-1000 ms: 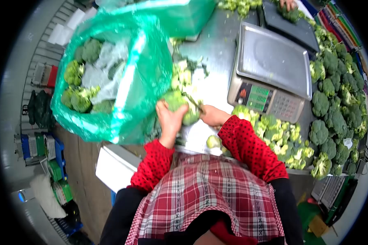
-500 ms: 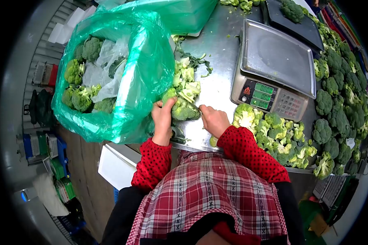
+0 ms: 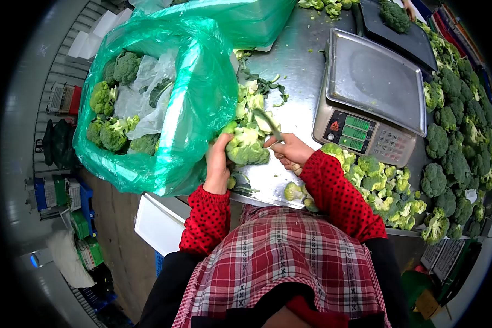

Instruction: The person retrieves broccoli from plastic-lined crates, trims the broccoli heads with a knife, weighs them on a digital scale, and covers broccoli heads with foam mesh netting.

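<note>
Dozens of broccoli heads (image 3: 448,158), mostly whole as far as can be seen, form the largest heap, along the right end of your table; by the look of it, much remains uncut. Next in size is a heap of paler cut florets (image 3: 385,186) in front of the scale, so a fair share seems done. A smaller line of trimmed pieces (image 3: 251,98) lies beside the green bag. One broccoli head (image 3: 249,147) sits at the near edge between your hands, its cutting apparently unfinished. Your left hand (image 3: 217,161) is curled around its side; your right hand (image 3: 288,153) is closed on a small knife (image 3: 268,120), the blade angled up and away over the pieces. Whether it touches the head, you cannot tell.

The table (image 3: 300,71) is shiny metal, strewn with green crumbs. At its left, the green bag (image 3: 202,109) gapes open around more broccoli. The scale (image 3: 374,87) has lit green displays. Around you are a brownish floor (image 3: 126,218), a white box (image 3: 158,221) and, at the upper right, another person's fingertips (image 3: 408,9).
</note>
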Tool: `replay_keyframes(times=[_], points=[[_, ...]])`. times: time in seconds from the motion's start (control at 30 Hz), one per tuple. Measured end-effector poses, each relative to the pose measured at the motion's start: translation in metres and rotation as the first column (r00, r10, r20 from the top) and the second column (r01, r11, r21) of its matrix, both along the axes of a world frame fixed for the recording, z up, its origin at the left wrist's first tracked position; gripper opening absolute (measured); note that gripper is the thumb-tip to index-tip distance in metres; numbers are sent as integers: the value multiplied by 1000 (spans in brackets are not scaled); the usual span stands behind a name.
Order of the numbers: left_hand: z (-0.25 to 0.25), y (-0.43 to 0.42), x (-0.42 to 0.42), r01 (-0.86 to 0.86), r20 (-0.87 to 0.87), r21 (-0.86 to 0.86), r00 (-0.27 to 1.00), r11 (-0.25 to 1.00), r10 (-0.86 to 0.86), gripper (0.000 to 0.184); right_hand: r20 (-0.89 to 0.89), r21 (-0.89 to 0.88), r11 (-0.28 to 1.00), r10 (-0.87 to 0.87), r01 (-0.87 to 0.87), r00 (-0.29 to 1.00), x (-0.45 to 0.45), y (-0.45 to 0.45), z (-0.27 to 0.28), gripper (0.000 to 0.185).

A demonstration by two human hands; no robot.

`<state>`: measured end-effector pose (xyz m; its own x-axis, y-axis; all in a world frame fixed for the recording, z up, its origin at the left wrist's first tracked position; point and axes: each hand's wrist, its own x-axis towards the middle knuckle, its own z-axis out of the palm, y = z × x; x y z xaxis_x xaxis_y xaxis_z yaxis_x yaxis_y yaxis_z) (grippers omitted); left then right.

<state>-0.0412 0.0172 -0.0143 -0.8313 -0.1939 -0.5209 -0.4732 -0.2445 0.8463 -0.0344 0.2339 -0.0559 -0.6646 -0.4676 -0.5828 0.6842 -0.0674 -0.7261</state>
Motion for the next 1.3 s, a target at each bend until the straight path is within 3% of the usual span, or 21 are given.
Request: replay_keyframes(times=[0.03, 0.1, 0.13, 0.17, 0.2, 0.37, 0.43, 0.5, 0.57, 0.6, 0.7, 0.77, 0.8, 0.87, 0.9, 0.97, 1.0, 1.1, 1.17, 1.23, 1.3], points=[[2, 1, 4, -13, 58, 68, 998, 998, 9, 39, 56, -79, 993, -88, 92, 995, 4, 4, -5, 21], [-5, -6, 9, 9, 79, 52, 997, 999, -13, 36, -15, 10, 999, -53, 53, 998, 12, 3, -13, 21], [-2, -4, 12, -31, 41, 69, 999, 997, 28, 34, -469, 301, 940, -3, 163, 883, 22, -3, -13, 20], [2, -3, 13, -79, 2, 93, 997, 993, 79, 33, -782, 485, 791, 201, 373, 590, 28, -8, -4, 19], [8, -2, 14, -67, -29, 135, 997, 989, 72, 29, -845, 430, 775, 166, 462, 508, 34, -9, 9, 19], [12, -6, 12, -5, -172, 416, 982, 909, 84, 30, -678, 326, 815, -151, 479, 720, 26, -2, 31, 26], [24, 7, 13, 56, -291, 375, 955, 925, 60, 35, -619, 287, 838, -207, 464, 757, 28, 9, 48, 29], [53, 40, -4, 215, -569, 22, 806, 976, -164, 40, -690, 180, 775, -339, 606, 639, 38, 20, 40, 28], [68, 76, -25, 110, -681, -528, 537, 842, -498, 49, -551, 78, 730, -535, 679, 640, 54, 35, 52, 20], [76, 98, -34, 53, -702, -636, 375, 770, -606, 51, -514, 34, 680, -617, 732, 596, 62, 42, 61, 19], [83, 170, -69, -144, -636, -750, -109, 646, -764, 67, -493, -7, 539, -735, 842, 466, 88, 61, 72, 17], [78, 209, -83, -241, -369, -867, -280, 437, -886, 63, -493, 12, 503, -749, 864, 443, 105, 72, 73, 17], [65, 225, -90, -239, -385, -856, -296, 458, -874, 63, -502, 3, 488, -754, 873, 424, 114, 78, 69, 17], [57, 251, -96, -430, -139, -854, -354, 293, -925, 59, -498, 17, 454, -769, 891, 401, 130, 85, 70, 17], [49, 255, -94, -427, -143, -852, -369, 304, -919, 59, -476, 27, 436, -786, 899, 395, 136, 89, 69, 17], [68, 233, -67, -120, -267, -946, -242, 302, -933, 58, -427, 10, 384, -833, 923, 351, 149, 92, 65, 17], [64, 218, -56, -36, -377, -921, -165, 387, -912, 62, -384, 20, 361, -858, 932, 340, 155, 95, 60, 18], [13, 163, -35, -80, -449, -893, 83, 443, -889, 57, -308, 55, 326, -894, 944, 326, 159, 97, 55, 19], [-31, 126, -22, -60, -266, -964, 222, 259, -938, 55, -306, 66, 364, -879, 929, 366, 155, 95, 55, 19], [-58, 96, -10, -56, -21, -998, 196, 10, -980, 48, -404, 112, 394, -820, 912, 405, 142, 98, 55, 20], [-74, 68, -8, -127, 78, -986, 248, -112, -966, 42, -496, 113, 397, -772, 911, 398, 128, 110, 66, 18]])
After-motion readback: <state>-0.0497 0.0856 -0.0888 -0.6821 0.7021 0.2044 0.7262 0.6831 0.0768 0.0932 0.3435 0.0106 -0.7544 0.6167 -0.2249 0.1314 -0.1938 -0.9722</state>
